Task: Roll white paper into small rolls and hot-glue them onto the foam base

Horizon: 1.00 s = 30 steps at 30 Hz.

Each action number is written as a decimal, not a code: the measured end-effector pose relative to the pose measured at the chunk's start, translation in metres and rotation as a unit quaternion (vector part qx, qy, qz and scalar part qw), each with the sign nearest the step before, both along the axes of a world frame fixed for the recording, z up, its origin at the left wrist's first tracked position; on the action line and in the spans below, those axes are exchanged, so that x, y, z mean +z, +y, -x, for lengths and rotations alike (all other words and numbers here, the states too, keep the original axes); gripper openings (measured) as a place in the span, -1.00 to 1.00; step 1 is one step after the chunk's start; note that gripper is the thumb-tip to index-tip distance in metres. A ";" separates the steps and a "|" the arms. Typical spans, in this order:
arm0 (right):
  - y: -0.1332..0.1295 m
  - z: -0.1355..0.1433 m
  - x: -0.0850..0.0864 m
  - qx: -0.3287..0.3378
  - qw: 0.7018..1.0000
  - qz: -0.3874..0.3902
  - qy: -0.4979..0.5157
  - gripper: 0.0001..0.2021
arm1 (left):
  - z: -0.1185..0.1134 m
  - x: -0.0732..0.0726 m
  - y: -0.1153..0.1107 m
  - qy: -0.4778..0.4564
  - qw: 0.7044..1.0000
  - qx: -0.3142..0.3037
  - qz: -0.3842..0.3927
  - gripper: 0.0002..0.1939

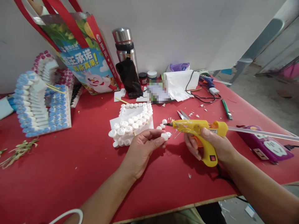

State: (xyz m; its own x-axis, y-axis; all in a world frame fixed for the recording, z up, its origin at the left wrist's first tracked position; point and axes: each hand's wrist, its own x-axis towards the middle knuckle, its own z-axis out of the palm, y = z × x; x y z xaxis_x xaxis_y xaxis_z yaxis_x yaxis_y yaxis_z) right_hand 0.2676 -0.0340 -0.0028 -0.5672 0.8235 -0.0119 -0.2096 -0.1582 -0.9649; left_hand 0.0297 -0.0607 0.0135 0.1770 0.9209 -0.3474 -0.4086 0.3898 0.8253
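Observation:
Between thumb and fingers, my left hand [147, 144] pinches a small white disc [164, 136]. My right hand [216, 146] grips a yellow hot glue gun [196, 127], its dark nozzle pointing left, just above and right of the disc. A clear glue stick [261, 133] sticks out of the gun's rear. Several loose white discs [163, 125] lie on the table under the nozzle. Left of them stands a white model [130, 124] edged with rows of such discs, partly hidden behind my left hand. Scissors [182, 115] lie behind the gun.
The red table [77, 183] holds a blue-and-white model [42, 105] at left, with pink ones behind it. A shopping bag [86, 59], a steel flask [123, 40] and a leaning phone [130, 77] stand at the back. A purple power strip [263, 144] and green cutter [226, 109] lie right.

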 end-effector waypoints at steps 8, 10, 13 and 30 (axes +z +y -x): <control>0.000 -0.002 0.005 -0.025 0.999 0.016 0.024 -0.52 | 0.027 0.017 -0.017 0.371 0.894 -0.049 -0.247 -0.90; 0.000 -0.001 0.008 -0.028 0.999 0.010 0.021 -0.53 | 0.037 0.013 -0.024 0.468 0.816 -0.032 -0.337 -0.86; 0.001 0.000 0.009 -0.029 0.999 0.001 0.022 -0.52 | 0.048 0.003 -0.035 0.549 0.725 0.016 -0.416 -0.80; -0.001 0.001 0.011 -0.049 0.999 -0.023 0.002 -0.52 | 0.062 -0.012 -0.038 0.646 0.636 0.123 -0.404 -0.79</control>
